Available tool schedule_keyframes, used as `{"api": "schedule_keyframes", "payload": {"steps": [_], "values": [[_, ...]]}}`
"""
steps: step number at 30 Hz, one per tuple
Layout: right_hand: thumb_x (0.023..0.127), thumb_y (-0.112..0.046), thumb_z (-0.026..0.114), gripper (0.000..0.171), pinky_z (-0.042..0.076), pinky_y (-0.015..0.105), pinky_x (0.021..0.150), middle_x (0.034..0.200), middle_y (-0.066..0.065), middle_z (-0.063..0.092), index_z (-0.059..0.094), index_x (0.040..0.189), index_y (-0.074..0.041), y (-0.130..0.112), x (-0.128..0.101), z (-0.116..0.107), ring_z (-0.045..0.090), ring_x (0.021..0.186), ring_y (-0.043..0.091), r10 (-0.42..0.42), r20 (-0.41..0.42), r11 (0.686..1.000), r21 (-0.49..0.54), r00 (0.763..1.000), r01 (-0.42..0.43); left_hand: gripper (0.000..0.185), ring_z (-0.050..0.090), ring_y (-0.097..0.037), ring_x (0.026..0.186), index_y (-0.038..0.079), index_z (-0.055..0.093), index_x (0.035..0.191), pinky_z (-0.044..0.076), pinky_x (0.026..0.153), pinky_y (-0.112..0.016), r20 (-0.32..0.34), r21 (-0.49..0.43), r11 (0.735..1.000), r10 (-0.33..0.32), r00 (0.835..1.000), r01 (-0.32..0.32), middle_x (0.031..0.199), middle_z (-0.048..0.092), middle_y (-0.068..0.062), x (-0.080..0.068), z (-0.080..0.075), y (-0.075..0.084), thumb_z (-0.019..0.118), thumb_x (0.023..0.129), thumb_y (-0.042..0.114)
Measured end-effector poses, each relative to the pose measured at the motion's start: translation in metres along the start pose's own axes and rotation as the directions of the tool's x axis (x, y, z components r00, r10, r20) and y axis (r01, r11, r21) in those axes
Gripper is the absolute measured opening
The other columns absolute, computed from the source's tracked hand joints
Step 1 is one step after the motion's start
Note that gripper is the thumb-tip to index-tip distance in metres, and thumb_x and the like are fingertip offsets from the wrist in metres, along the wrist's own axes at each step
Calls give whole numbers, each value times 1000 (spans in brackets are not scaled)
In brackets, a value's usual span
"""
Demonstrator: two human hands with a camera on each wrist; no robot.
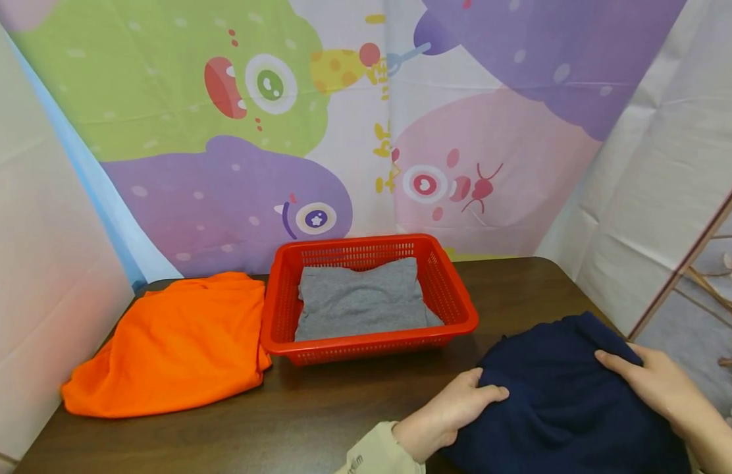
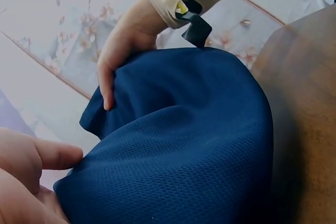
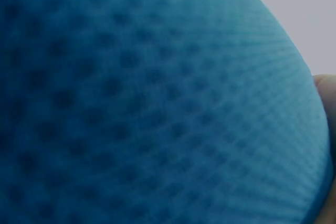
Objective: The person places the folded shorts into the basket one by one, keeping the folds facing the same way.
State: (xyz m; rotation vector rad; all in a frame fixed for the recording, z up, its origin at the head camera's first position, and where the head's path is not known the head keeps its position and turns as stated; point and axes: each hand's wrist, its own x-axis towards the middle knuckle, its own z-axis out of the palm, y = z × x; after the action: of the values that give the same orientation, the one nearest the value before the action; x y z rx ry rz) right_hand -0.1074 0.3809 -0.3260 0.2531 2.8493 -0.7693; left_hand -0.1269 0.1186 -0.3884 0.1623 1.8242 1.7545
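Both hands hold a navy blue cloth garment (image 1: 555, 401) at the right of the table, its fabric bunched and sagging between them. My left hand (image 1: 455, 408) grips its left edge, thumb on top and the other fingers partly hidden. At the upper right edge my right hand (image 1: 662, 382) pinches the cloth, thumb over it and fingers behind. In the left wrist view the garment (image 2: 173, 156) shows a fine mesh texture, with the right hand (image 2: 123, 51) on its far side. Close-up mesh fabric (image 3: 157, 103) fills most of the right wrist view.
A red plastic basket (image 1: 461, 299) stands at the back middle of the table (image 1: 318, 421), with a folded grey garment (image 1: 360, 299) inside. Left of it lies an orange garment (image 1: 182, 349), close against the basket. A cartoon-printed curtain (image 1: 366, 131) hangs behind the table.
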Motion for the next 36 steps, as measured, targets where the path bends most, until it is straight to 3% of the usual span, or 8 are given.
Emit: {"api": "schedule_keyframes", "payload": {"steps": [5, 17, 27, 36], "values": [[93, -50, 34, 76, 43, 50, 75, 123, 41, 40, 30, 132, 16, -4, -3, -1, 49, 101, 52, -4, -6, 1000, 2, 1000, 4, 48, 52, -19, 106, 4, 49, 127, 38, 97, -43, 34, 12, 997, 69, 997, -70, 121, 56, -3, -2, -2, 1, 60, 82, 17], [92, -51, 36, 74, 44, 46, 71, 121, 39, 44, 39, 127, 14, -16, -6, -2, 53, 95, 46, -29, -53, 1000, -3, 998, 29, 37, 55, -12, 91, 14, 56, 119, 43, 90, -35, 44, 67, 992, 103, 994, -106, 109, 61, 4, -8, -6, 2, 60, 83, 18], [92, -49, 39, 67, 44, 31, 61, 109, 33, 55, 48, 122, 11, -30, -15, -8, 59, 80, 25, -40, -84, 998, 35, 996, 43, 34, 56, -11, 91, 14, 57, 119, 44, 91, -36, 75, 57, 990, 123, 990, -128, 109, 61, 4, -10, -11, 7, 59, 85, 17], [92, -50, 39, 68, 45, 33, 62, 110, 32, 56, 46, 123, 10, -46, -21, -14, 59, 81, 26, -50, -105, 998, 34, 993, 53, 37, 56, -11, 95, 14, 53, 123, 42, 94, -37, 122, 39, 986, 153, 981, -159, 113, 60, 4, -17, -17, 12, 57, 87, 17]]}}
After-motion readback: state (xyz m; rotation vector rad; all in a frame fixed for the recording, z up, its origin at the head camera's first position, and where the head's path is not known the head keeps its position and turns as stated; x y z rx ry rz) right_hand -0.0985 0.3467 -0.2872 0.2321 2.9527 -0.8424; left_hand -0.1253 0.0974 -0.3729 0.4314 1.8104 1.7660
